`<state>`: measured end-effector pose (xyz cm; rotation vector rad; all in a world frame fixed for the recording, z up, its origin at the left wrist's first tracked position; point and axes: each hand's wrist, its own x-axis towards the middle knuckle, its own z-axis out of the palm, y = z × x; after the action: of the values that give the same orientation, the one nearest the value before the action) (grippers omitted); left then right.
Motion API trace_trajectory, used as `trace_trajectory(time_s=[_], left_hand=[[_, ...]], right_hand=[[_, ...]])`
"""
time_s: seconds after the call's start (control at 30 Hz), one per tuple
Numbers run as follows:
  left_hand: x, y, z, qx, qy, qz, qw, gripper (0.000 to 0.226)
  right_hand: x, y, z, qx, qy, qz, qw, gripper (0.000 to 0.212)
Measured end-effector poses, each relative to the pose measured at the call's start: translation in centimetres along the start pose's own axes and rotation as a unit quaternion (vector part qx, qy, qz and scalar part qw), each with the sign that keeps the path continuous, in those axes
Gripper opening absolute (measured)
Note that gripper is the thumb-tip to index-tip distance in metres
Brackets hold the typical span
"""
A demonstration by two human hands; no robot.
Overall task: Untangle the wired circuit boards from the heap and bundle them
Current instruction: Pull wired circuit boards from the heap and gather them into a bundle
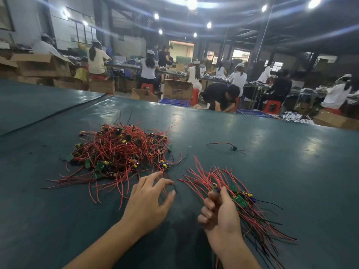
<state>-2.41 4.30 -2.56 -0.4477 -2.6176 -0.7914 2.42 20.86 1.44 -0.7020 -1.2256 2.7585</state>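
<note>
On the dark green table (pixel 272 162), head view, I log the following.

Item: heap (pixel 120 150) of wired circuit boards. Small green boards with yellow and blue cylindrical parts, knotted in thin red wires with a few black ones. Loose wire ends fan out toward the near edge.

Item: bundle (pixel 239 199) of the same boards. The boards are gathered together and the red and black leads splay out in front of and behind the fist.

Item: one stray wired board (pixel 232 147), lying alone on the table.

Surface: glossy sheet, reflecting the ceiling lamps (pixel 192 2). A seam runs across it at the far left.

Room: a dim workshop. Seated workers (pixel 148 68) in white caps sit at long benches, with cardboard boxes (pixel 177 92) and red stools (pixel 272 106) between them.

Grips: the right hand (pixel 219 212) is closed in a fist round the bundle at the boards, thumb upright. The left hand (pixel 149 199) has its fingers spread and curved, the index tip at a red wire end. I cannot tell whether it has caught any wire.

Positions: the heap lies ahead and left of the left hand, with its nearest strands under the fingertips. The stray board lies well ahead of the right fist. The two hands are near each other but apart.
</note>
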Motion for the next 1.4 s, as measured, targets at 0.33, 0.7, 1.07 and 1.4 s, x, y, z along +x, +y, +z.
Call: trace_trajectory(time_s=[0.33,0.7,1.07,1.4], left_hand=[[-0.4,-0.9,1.4,0.119,-0.138,-0.034,0.983,0.067],[-1.5,3.7,-1.6,-0.147,0.122,0.305,0.933,0.014],[-2.3,3.5,-1.2,-0.459,-0.025,0.118,0.880,0.027],[-0.9,3.6,-0.2,-0.529,-0.127,-0.115,0.831,0.032]], right_hand=[[0.3,0.2,-0.3,0.014,0.003,-0.019,1.000,0.040],[0.9,1.3,0.3,-0.159,-0.037,-0.058,0.985,0.033],[0.2,0.6,-0.1,-0.175,-0.044,-0.116,0.977,0.035],[-1.1,1.2,0.8,-0.151,-0.197,0.036,0.968,0.050]])
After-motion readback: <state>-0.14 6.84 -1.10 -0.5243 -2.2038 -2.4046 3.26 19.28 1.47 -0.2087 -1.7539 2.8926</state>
